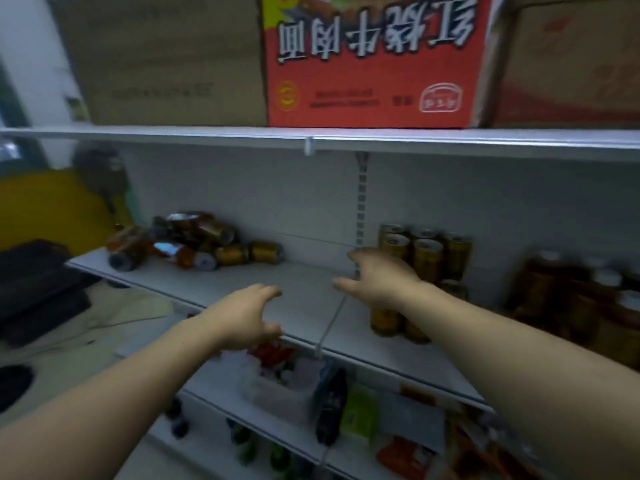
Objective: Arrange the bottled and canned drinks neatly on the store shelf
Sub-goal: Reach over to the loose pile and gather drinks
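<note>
Both hands empty over the middle shelf; loose cans not yet picked up.

Left hand (242,317) and right hand (377,282) reach in over the bare stretch of the shelf (294,292), fingers (268,292) loosely spread, gripping nothing. Toppled cans (194,240) lie heaped at centre left of the frame, up and left of the left hand, which is the nearer. They rest on their sides, long axes mostly along the shelf, though blur makes single cans hard to sort. Upright cans (424,254) stand in a block just behind the right hand; bottles (571,299) at far right. Judgement: next move is a leftward reach into the heap. Red carton (374,60) on the board above; dim store aisle, packets on lower shelves.
</note>
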### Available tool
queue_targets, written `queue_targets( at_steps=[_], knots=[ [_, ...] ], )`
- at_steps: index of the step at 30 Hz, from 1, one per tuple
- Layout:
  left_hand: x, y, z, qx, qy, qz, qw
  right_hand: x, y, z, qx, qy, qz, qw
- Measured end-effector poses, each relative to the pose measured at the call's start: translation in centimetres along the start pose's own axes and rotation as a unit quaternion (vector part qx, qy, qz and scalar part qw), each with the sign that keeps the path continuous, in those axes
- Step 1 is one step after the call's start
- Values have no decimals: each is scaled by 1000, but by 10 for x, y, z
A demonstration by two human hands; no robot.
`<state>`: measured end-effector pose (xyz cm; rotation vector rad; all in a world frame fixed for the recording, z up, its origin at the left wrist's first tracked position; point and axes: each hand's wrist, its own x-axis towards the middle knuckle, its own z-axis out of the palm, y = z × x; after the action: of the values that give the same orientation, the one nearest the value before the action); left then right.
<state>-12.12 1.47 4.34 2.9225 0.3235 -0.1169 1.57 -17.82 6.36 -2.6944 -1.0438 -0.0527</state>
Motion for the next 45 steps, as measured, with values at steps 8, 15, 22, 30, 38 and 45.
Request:
queue_targets(
  at_steps=[8,15,22,30,38,45],
  knots=[
    [8,-125,2,-43,7,-111,993,111,-100,51,9,-27,-93,995],
    [59,-224,-16,-67,23,-206,976,228,-158,90,63,-45,-139,987],
    [88,-316,-27,-120,54,-301,944,327,-220,136,87,-88,-182,975],
    [130,-429,-37,-123,73,-335,931,412,-294,186,78,-113,-157,978],
    [209,-528,-40,-131,83,-253,955,475,-347,246,-15,-146,-4,989],
    [263,-564,-28,-181,39,-217,958,476,-355,267,-80,-122,18,989]
  ],
)
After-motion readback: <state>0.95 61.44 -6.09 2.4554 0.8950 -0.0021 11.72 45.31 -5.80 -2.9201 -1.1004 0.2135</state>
